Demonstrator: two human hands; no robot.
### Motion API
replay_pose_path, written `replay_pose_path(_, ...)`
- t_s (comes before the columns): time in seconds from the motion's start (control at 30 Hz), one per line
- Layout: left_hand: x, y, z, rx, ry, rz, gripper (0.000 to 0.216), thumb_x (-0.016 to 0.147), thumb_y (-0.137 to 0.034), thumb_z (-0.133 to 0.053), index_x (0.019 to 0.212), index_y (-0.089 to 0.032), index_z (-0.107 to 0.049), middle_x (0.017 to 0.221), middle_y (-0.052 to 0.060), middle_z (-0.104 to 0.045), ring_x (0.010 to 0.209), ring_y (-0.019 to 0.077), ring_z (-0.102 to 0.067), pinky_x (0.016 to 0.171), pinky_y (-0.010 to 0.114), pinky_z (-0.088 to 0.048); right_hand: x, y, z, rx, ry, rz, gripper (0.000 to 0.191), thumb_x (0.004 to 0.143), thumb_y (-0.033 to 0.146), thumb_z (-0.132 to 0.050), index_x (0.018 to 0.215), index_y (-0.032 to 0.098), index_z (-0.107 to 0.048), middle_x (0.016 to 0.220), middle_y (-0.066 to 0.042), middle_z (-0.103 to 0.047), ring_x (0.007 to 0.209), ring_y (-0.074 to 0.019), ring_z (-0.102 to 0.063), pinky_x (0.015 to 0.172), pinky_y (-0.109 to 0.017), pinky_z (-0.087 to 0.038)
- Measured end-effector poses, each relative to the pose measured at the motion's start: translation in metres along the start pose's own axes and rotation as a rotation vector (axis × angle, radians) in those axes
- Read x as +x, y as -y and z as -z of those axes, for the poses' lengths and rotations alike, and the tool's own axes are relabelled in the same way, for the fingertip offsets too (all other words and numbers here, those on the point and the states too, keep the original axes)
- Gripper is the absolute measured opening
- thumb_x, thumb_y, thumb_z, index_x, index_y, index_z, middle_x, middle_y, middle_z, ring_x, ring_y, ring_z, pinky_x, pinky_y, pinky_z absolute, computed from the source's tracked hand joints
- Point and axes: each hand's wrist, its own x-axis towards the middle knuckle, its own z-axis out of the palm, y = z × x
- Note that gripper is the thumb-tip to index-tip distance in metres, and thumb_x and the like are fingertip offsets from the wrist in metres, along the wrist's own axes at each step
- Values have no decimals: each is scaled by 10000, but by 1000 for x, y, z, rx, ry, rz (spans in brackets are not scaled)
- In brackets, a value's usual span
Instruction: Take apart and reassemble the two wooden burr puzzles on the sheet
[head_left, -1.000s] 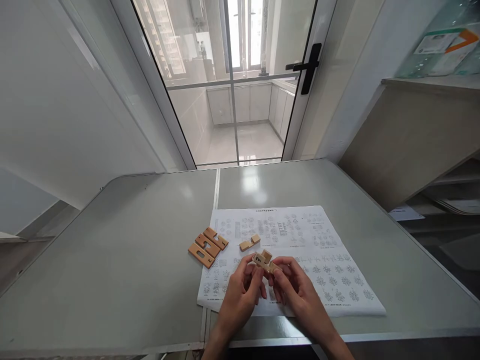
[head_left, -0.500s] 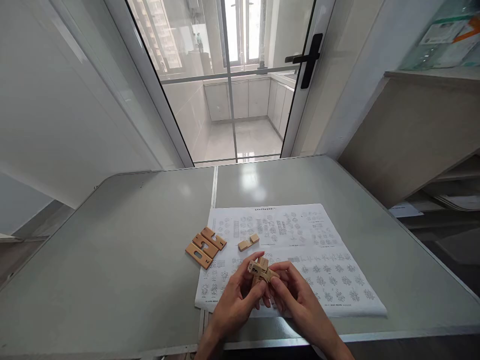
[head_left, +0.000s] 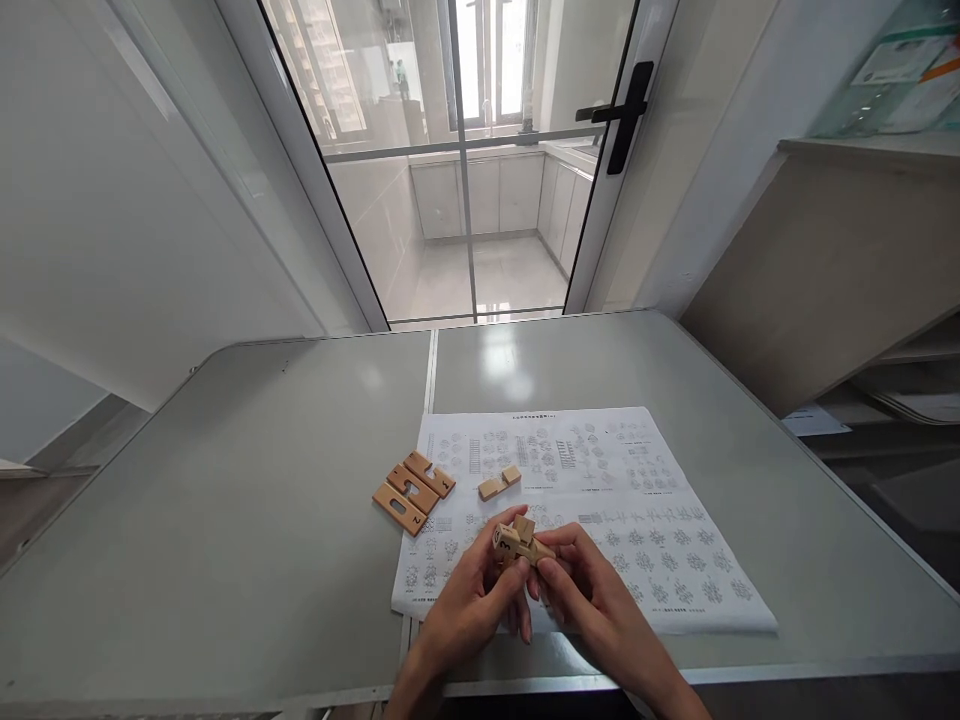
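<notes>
Both hands meet over the lower part of a printed paper sheet (head_left: 637,470). Between them is a small cluster of interlocking wooden puzzle pieces (head_left: 521,540), one marked with a 3. My left hand (head_left: 480,590) is closed around its left side, thumb in front. From the right, my right hand (head_left: 589,590) pinches the cluster between thumb and fingers. How the pieces join inside is partly hidden by the fingers. Just beyond the hands lies a loose pale notched puzzle piece (head_left: 499,484) on the sheet.
Flat brown wooden pieces (head_left: 400,509) with cut-outs and numbers lie side by side at the sheet's left edge. A grey-green table (head_left: 247,500) bears everything. Behind it stands a glass door with a black handle (head_left: 626,115); a shelf unit (head_left: 840,250) is at the right.
The cluster has turned and tilted slightly in my hands, and some left fingers have shifted lower. The other pieces lie as before; the view has moved a little.
</notes>
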Motion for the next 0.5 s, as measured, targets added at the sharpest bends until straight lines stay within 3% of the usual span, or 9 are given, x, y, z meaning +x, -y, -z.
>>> replay_pose_path(0.17,-1,-1,2,26,5,18,711,1018,-503,-642,1626,-238,-386,902,3,-626,557,111,-625,601,268,-500,-1,-3,2,-7,11,16,349,1075,578,-565,1160,243,-610,837,-2,-646,683,-155,-517,634,-282,-420)
replay_pose_path(0.33,-1,-4,4,56,32,35,714,1036,-507,-622,1642,-227,-366,905,0,-631,593,120,-644,705,310,-541,1,-8,3,-25,32,40,309,1099,531,-543,1190,241,-602,856,-9,-642,708,-160,-513,661,-293,-425)
replay_pose_path(0.5,2,-3,8,76,71,64,635,1031,-547,-616,1548,-203,-481,918,-3,-631,588,111,-640,703,305,-535,0,-10,5,-50,30,69,288,1103,512,-547,1198,245,-599,852,-6,-646,704,-159,-516,675,-296,-435)
